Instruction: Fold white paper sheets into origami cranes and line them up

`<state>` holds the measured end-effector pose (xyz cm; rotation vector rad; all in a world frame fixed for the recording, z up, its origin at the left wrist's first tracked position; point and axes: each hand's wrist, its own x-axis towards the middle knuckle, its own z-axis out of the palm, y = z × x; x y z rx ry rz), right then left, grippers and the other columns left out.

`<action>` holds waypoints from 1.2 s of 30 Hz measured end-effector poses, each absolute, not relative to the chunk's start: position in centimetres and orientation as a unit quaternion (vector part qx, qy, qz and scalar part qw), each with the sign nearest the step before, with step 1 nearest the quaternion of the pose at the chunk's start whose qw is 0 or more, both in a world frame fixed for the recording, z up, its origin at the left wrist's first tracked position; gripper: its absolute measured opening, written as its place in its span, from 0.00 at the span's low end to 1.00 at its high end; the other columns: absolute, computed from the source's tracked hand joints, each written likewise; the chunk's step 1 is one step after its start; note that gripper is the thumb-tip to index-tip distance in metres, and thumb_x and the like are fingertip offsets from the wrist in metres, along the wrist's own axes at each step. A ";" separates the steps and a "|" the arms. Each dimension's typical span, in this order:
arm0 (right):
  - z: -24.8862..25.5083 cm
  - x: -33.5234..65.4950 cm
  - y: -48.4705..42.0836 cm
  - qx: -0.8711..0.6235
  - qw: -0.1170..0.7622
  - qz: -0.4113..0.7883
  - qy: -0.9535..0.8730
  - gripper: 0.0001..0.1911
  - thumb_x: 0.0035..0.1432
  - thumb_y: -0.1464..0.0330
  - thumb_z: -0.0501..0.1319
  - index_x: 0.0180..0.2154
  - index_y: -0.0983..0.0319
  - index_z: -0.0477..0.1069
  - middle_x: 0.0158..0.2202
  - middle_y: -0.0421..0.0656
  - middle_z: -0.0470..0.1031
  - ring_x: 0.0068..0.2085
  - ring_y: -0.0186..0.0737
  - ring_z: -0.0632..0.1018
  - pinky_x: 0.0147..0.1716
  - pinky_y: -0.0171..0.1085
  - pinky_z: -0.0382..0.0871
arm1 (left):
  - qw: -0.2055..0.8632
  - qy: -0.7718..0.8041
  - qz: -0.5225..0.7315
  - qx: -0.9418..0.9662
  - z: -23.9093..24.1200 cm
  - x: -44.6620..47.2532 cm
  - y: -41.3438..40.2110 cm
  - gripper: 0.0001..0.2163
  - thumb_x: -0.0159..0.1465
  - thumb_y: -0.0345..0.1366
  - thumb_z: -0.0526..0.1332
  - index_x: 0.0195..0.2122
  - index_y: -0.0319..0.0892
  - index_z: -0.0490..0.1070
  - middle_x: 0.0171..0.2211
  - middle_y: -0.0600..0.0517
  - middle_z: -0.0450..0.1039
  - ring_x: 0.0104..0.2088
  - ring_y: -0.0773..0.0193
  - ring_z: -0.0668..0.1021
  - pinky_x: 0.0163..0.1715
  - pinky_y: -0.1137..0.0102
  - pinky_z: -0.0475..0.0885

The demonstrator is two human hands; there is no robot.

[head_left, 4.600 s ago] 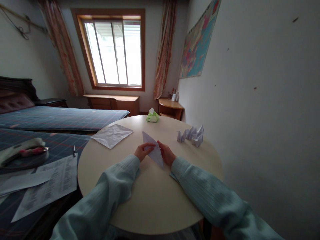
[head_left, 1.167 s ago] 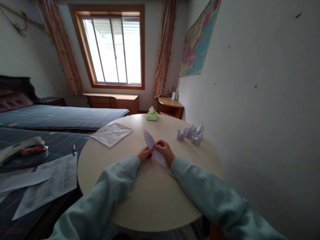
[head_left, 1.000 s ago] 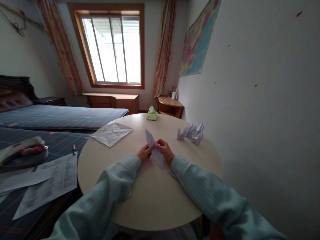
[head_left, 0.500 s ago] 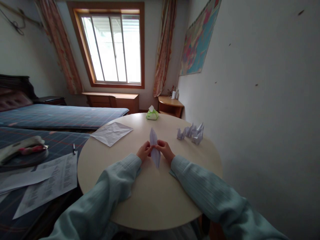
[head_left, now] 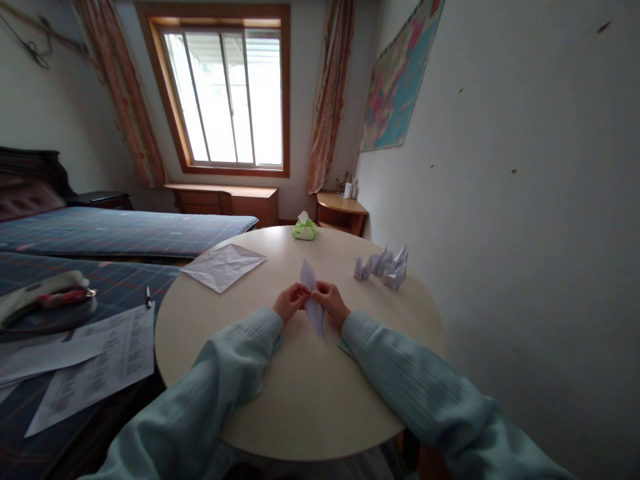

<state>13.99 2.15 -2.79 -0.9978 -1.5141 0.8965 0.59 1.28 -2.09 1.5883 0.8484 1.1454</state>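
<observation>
A long, narrow piece of folded white paper (head_left: pixel 315 317), pointed at both ends, is held upright-slanted over the near middle of the round table. My left hand (head_left: pixel 291 299) pinches its left side at mid-length. On its right side my right hand (head_left: pixel 331 301) grips it, thumb and fingers closed on the paper. The two hands' fingertips almost meet at the middle, and they hide part of the folds there.
On the round table (head_left: pixel 280 407) lie a creased paper sheet (head_left: pixel 225 267) at left, a green tissue pack (head_left: pixel 305 228) at the back and several folded paper figures (head_left: pixel 395 268) at right. Printed sheets (head_left: pixel 107 360) and a pen (head_left: pixel 148 297) rest on the bed to the left.
The folded paper has tilted slightly, its lower tip shifting right. My left hand's fingers have moved a little to the right across it. My right hand stays nearly in place.
</observation>
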 end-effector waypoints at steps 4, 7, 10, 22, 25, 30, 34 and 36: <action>-2.5 14.0 1.9 -0.403 0.520 0.399 -0.638 0.13 0.39 0.66 0.57 0.16 0.63 0.53 0.16 0.33 0.51 0.21 0.26 0.55 0.19 0.29 0.48 | 0.473 0.353 0.466 0.660 -2.2 0.5 1.5 0.13 0.46 0.42 0.61 0.26 0.38 0.63 0.15 0.60 0.59 0.15 0.75 0.66 0.16 0.78 0.60; -2.3 14.0 1.7 -0.396 0.512 0.417 -0.638 0.14 0.39 0.62 0.58 0.17 0.63 0.55 0.16 0.33 0.54 0.21 0.27 0.58 0.20 0.29 0.51 | 0.468 0.354 0.467 0.662 -2.3 0.5 1.6 0.13 0.46 0.43 0.60 0.27 0.38 0.63 0.14 0.60 0.60 0.15 0.74 0.66 0.15 0.78 0.60; -2.2 14.0 1.7 -0.391 0.511 0.417 -0.642 0.16 0.40 0.60 0.59 0.17 0.64 0.57 0.17 0.34 0.57 0.22 0.28 0.60 0.21 0.30 0.53 | 0.458 0.357 0.466 0.667 -2.1 0.5 1.5 0.14 0.49 0.46 0.57 0.27 0.38 0.64 0.14 0.59 0.61 0.16 0.74 0.66 0.15 0.77 0.60; -2.0 14.1 1.7 -0.363 0.505 0.408 -0.668 0.09 0.44 0.65 0.54 0.21 0.65 0.67 0.22 0.37 0.61 0.21 0.27 0.63 0.18 0.28 0.55 | 0.430 0.398 0.486 0.648 -2.1 0.2 1.9 0.13 0.47 0.44 0.57 0.24 0.37 0.65 0.16 0.57 0.64 0.16 0.74 0.65 0.15 0.77 0.60; -1.9 14.1 1.6 -0.362 0.509 0.413 -0.663 0.08 0.42 0.69 0.52 0.22 0.64 0.69 0.24 0.38 0.62 0.22 0.27 0.64 0.19 0.29 0.56 | 0.430 0.409 0.497 0.634 -2.2 0.2 2.0 0.12 0.48 0.43 0.57 0.23 0.38 0.65 0.14 0.58 0.62 0.15 0.73 0.65 0.15 0.77 0.60; -1.9 13.9 1.7 -0.368 0.512 0.438 -0.641 0.10 0.39 0.71 0.50 0.23 0.64 0.69 0.23 0.37 0.64 0.20 0.26 0.63 0.19 0.29 0.57 | 0.469 0.402 0.519 0.591 -2.4 0.1 2.4 0.13 0.45 0.43 0.59 0.26 0.38 0.64 0.17 0.57 0.66 0.18 0.72 0.68 0.16 0.77 0.61; -2.1 13.8 1.9 -0.368 0.510 0.461 -0.627 0.08 0.38 0.72 0.53 0.26 0.64 0.67 0.19 0.35 0.64 0.20 0.27 0.64 0.21 0.30 0.59 | 0.494 0.405 0.533 0.555 -2.6 -0.1 2.7 0.17 0.43 0.42 0.61 0.31 0.39 0.60 0.17 0.59 0.65 0.18 0.72 0.69 0.16 0.77 0.60; -2.2 13.8 2.0 -0.367 0.521 0.460 -0.619 0.06 0.38 0.72 0.54 0.25 0.64 0.65 0.20 0.35 0.64 0.21 0.27 0.65 0.21 0.30 0.59 | 0.504 0.407 0.533 0.544 -2.7 -0.1 2.7 0.19 0.43 0.42 0.62 0.33 0.39 0.59 0.18 0.59 0.66 0.18 0.71 0.69 0.16 0.77 0.61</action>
